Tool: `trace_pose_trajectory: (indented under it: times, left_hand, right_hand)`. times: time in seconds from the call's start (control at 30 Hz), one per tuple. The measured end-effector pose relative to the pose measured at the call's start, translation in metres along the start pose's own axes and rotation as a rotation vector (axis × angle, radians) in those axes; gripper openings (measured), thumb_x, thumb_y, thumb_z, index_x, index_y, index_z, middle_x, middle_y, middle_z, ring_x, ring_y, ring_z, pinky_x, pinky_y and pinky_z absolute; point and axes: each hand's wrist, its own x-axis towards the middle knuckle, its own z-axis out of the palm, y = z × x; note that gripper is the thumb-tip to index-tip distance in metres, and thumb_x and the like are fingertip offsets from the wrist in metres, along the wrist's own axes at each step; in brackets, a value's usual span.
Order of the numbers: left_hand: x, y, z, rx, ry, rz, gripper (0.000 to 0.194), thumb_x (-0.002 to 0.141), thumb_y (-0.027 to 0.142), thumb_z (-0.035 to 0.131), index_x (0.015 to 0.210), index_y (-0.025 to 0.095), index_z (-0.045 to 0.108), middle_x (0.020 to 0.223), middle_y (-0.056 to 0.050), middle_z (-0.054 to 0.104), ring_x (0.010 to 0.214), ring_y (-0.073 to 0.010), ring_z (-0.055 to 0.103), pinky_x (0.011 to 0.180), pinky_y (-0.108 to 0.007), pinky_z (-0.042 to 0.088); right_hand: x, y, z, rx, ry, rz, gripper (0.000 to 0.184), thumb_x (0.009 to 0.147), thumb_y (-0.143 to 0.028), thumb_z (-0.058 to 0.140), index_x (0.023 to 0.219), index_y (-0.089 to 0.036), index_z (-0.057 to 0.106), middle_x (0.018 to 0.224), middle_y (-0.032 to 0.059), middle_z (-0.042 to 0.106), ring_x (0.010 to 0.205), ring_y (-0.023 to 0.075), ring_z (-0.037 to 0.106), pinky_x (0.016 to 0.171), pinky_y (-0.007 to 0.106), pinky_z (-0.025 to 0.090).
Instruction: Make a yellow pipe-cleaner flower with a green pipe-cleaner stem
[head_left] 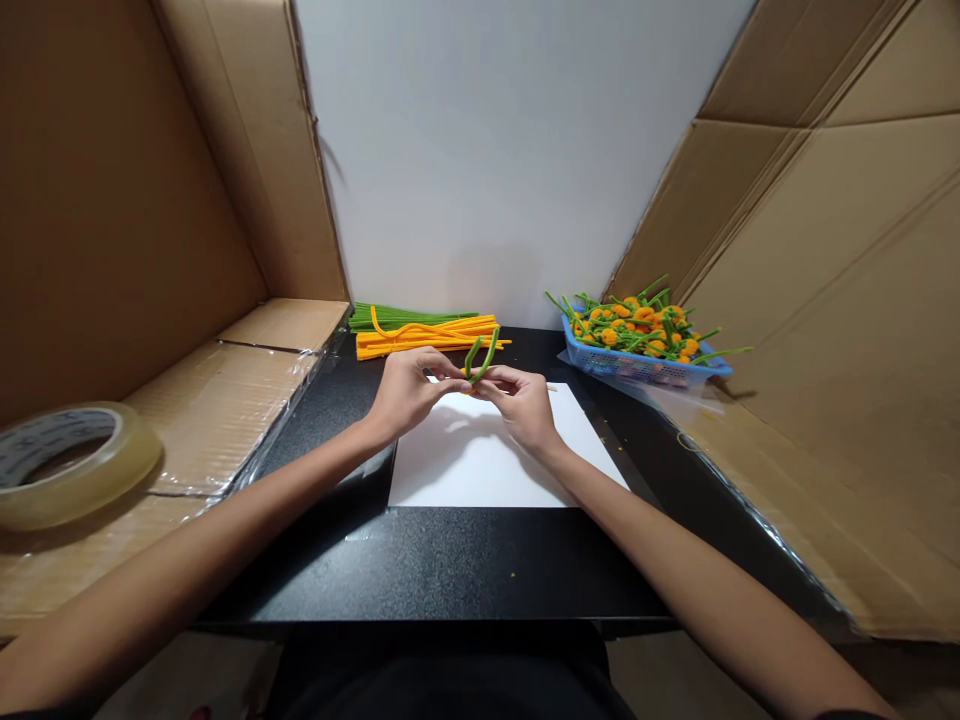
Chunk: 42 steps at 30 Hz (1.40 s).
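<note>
Above a white sheet of paper [480,470], both my hands meet at a small piece made of green and orange pipe cleaners [480,362]. Two green ends of it stick up in a V, and a bit of orange shows between the fingertips. My left hand [411,390] pinches it from the left, thumb and fingers closed. From the right, my right hand [525,402] pinches the same piece. The fingers hide most of its orange part. Behind the hands lie a bundle of orange pipe cleaners [427,338] and a bundle of green pipe cleaners [412,317].
A blue basket [645,365] heaped with orange and green pipe-cleaner pieces stands at the back right, over a clear plastic sheet. A large roll of clear tape [135,470] lies on cardboard at the left. Cardboard walls [840,330] flank the black table [450,570].
</note>
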Motion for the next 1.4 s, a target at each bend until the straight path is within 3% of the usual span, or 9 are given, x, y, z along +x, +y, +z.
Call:
trace_pose_trajectory:
  times: [0.27, 0.4, 0.6, 0.7, 0.8, 1.0, 1.4]
  left_hand:
    - [0.001, 0.004, -0.002, 0.083, -0.023, -0.075, 0.016, 0.072, 0.033, 0.079, 0.07, 0.018, 0.075, 0.074, -0.004, 0.072, 0.072, -0.0183, 0.064, 0.061, -0.028, 0.046]
    - [-0.003, 0.003, 0.003, 0.056, -0.019, -0.077, 0.017, 0.072, 0.034, 0.078, 0.077, 0.018, 0.076, 0.083, -0.006, 0.073, 0.076, -0.0187, 0.065, 0.065, -0.028, 0.05]
    - [-0.011, -0.007, 0.019, -0.383, 0.017, -0.34, 0.035, 0.067, 0.038, 0.081, 0.089, 0.013, 0.074, 0.088, -0.01, 0.075, 0.078, -0.0213, 0.07, 0.067, -0.03, 0.056]
    - [-0.015, -0.009, 0.025, -0.431, 0.097, -0.393, 0.034, 0.063, 0.035, 0.084, 0.085, 0.012, 0.074, 0.089, -0.011, 0.075, 0.082, -0.0218, 0.071, 0.076, -0.031, 0.056]
    - [-0.017, -0.008, 0.028, -0.418, 0.145, -0.378, 0.032, 0.064, 0.034, 0.083, 0.086, 0.012, 0.075, 0.091, -0.011, 0.075, 0.085, -0.0222, 0.071, 0.08, -0.032, 0.055]
    - [-0.016, -0.006, 0.027, -0.334, 0.135, -0.313, 0.027, 0.068, 0.035, 0.079, 0.081, 0.013, 0.073, 0.086, -0.009, 0.075, 0.08, -0.0207, 0.07, 0.076, -0.03, 0.054]
    - [-0.015, -0.011, 0.026, -0.199, 0.058, -0.271, 0.02, 0.074, 0.033, 0.072, 0.078, 0.014, 0.07, 0.081, -0.007, 0.073, 0.075, -0.0196, 0.069, 0.069, -0.027, 0.051]
  right_hand:
    - [0.001, 0.002, -0.003, -0.019, -0.096, 0.001, 0.026, 0.072, -0.036, 0.079, 0.091, -0.018, 0.077, 0.095, 0.0061, 0.074, 0.089, 0.0219, 0.07, 0.086, 0.038, 0.057]
    - [0.003, 0.006, -0.003, 0.039, -0.021, 0.057, 0.026, 0.068, -0.037, 0.083, 0.084, -0.017, 0.077, 0.086, 0.0051, 0.074, 0.081, 0.0201, 0.07, 0.083, 0.036, 0.058]
    - [0.003, 0.009, 0.0, 0.167, 0.059, 0.135, 0.031, 0.061, -0.036, 0.087, 0.081, -0.016, 0.076, 0.083, 0.0045, 0.073, 0.08, 0.018, 0.069, 0.083, 0.034, 0.058]
    - [0.002, 0.009, 0.002, 0.195, 0.073, 0.149, 0.034, 0.057, -0.038, 0.088, 0.08, -0.016, 0.075, 0.082, 0.0046, 0.073, 0.08, 0.0184, 0.069, 0.084, 0.035, 0.058]
    - [0.002, 0.008, 0.002, 0.198, 0.073, 0.146, 0.037, 0.055, -0.039, 0.089, 0.079, -0.015, 0.074, 0.082, 0.0043, 0.073, 0.08, 0.0192, 0.07, 0.085, 0.038, 0.058]
    - [0.002, 0.007, 0.001, 0.122, 0.064, 0.088, 0.037, 0.059, -0.042, 0.087, 0.081, -0.016, 0.073, 0.087, 0.0053, 0.073, 0.081, 0.0208, 0.07, 0.086, 0.041, 0.059]
    - [-0.001, 0.006, 0.001, -0.059, 0.041, -0.069, 0.027, 0.071, -0.042, 0.079, 0.079, -0.017, 0.072, 0.092, 0.0062, 0.068, 0.083, 0.0204, 0.068, 0.078, 0.035, 0.061]
